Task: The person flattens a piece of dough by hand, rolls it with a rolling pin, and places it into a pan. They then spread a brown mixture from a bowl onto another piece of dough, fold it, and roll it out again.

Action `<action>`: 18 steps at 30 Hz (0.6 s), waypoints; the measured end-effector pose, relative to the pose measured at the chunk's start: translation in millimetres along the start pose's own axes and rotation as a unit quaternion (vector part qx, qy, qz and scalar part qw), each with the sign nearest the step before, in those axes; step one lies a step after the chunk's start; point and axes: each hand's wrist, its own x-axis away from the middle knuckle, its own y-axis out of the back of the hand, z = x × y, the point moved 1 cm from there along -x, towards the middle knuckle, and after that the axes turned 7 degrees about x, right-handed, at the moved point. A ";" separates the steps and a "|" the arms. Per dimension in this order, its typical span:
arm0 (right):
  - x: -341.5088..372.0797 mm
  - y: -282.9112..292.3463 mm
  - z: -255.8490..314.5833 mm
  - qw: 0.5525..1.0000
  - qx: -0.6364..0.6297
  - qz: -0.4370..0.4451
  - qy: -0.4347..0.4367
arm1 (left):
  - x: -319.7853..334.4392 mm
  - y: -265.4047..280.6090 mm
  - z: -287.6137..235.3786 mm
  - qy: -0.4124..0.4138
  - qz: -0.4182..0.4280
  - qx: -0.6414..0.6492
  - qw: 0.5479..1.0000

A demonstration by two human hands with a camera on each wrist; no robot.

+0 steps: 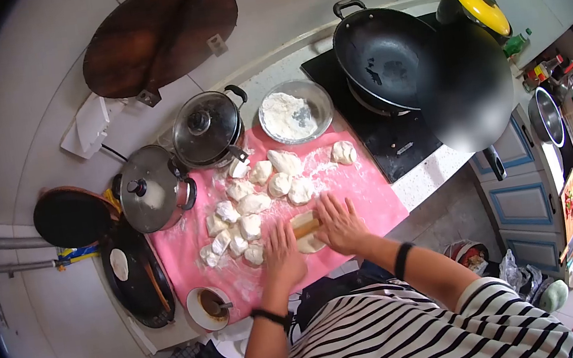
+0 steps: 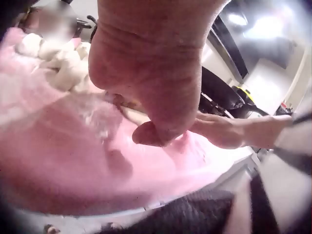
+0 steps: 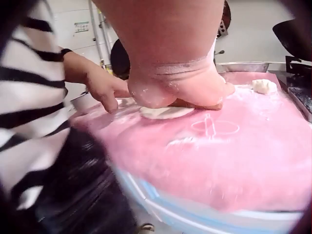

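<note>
A wooden rolling pin point(image 1: 306, 228) lies across a flattened piece of dough point(image 1: 310, 244) on the floured pink mat point(image 1: 374, 200). My left hand point(image 1: 283, 256) rests on the pin's left end, fingers extended forward. On the other end presses my right hand point(image 1: 340, 225), its fingers straight and slightly spread. In the right wrist view the heel of that hand covers much of the pin point(image 3: 200, 106), and the dough sheet point(image 3: 165, 113) shows beneath. Several floured dough lumps point(image 1: 254, 204) sit beyond and left of the hands; one separate lump point(image 1: 344, 152) is at the far right.
Behind the mat stand a bowl of flour point(image 1: 285, 117) and a lidded pot point(image 1: 204, 143). Another lidded pot point(image 1: 151, 205) and a black pan with a flat dough round point(image 1: 119, 264) are left. A small bowl point(image 1: 199, 310) with brown liquid sits front left; a wok point(image 1: 383, 55) is right.
</note>
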 end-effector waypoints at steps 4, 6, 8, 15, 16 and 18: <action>59.5 -4.4 3.2 0.997 0.020 0.020 0.076 | 42.7 -24.3 -2.8 -0.009 -0.003 0.015 1.000; 42.5 -5.5 1.5 0.998 0.022 0.009 0.062 | 33.4 -19.6 -1.6 0.007 -0.005 -0.002 1.000; 12.8 0.3 -2.4 0.998 0.033 -0.020 0.050 | 6.5 -10.9 0.6 0.015 -0.028 -0.001 0.999; 72.5 -1.4 -2.1 0.990 0.057 0.057 0.119 | 63.2 -12.6 -16.8 0.019 0.003 0.056 0.998; 68.4 3.8 0.0 0.991 0.051 0.058 0.112 | 59.4 -12.7 -15.2 0.026 0.001 0.057 0.998; 40.3 -6.4 -1.4 0.995 0.051 0.001 0.090 | 39.7 -14.9 -4.0 0.027 -0.026 0.057 0.998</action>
